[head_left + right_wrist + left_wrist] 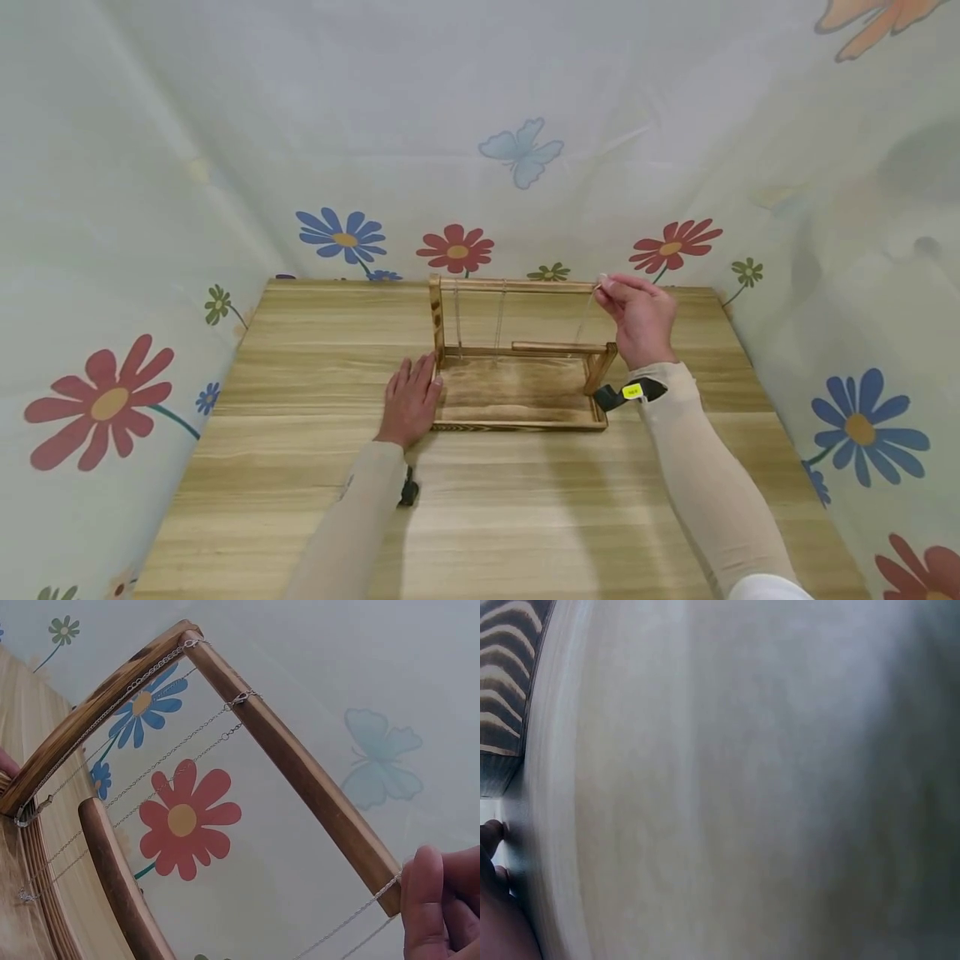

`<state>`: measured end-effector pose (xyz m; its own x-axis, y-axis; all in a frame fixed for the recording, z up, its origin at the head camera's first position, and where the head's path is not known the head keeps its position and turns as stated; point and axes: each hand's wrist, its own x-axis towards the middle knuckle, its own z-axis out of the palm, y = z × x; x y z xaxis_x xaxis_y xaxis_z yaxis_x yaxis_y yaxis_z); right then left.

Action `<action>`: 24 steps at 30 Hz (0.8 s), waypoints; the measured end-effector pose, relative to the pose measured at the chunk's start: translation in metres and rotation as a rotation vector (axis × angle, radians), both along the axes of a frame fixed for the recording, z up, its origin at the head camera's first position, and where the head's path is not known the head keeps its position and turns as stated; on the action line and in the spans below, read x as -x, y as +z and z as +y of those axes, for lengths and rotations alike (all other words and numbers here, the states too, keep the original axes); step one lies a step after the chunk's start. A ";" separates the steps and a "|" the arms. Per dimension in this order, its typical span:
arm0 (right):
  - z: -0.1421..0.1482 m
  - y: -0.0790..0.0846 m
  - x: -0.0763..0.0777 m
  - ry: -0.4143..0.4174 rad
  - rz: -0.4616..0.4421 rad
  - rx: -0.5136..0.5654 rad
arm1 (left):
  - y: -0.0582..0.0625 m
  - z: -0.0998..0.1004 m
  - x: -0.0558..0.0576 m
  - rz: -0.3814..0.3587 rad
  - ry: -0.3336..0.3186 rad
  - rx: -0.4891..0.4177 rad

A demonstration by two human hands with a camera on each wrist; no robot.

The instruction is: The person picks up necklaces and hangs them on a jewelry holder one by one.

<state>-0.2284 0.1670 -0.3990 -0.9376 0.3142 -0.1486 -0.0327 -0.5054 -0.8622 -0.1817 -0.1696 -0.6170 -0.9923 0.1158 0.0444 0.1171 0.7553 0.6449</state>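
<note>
A wooden jewelry stand (517, 390) with a tray base stands on the table. Two silver necklaces hang from its top bar (525, 286), one near the left post and another necklace (169, 754) a little further along. At the bar's free right end, my right hand (643, 321) pinches a third silver necklace (346, 921) between thumb and fingers. This chain loops over the bar's tip and slants downward. My left hand (410, 402) lies with its fingers extended against the left end of the base. Only a sliver of that hand shows in the left wrist view.
A shorter, lower bar (558, 347) on a right-hand post crosses in front of the hanging chains. The wood-grain table (315, 350) meets a flowered cloth backdrop (420, 167) at the back and sides. Dark wrist straps sit on both sleeves.
</note>
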 end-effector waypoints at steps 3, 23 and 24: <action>-0.001 0.001 0.000 0.013 0.000 -0.014 | -0.001 0.001 0.000 -0.005 0.000 0.003; -0.022 0.007 -0.003 0.074 -0.020 -0.085 | -0.006 0.000 -0.002 0.011 0.012 0.012; -0.023 0.006 -0.003 0.077 -0.020 -0.086 | -0.005 0.000 -0.002 0.015 0.011 0.007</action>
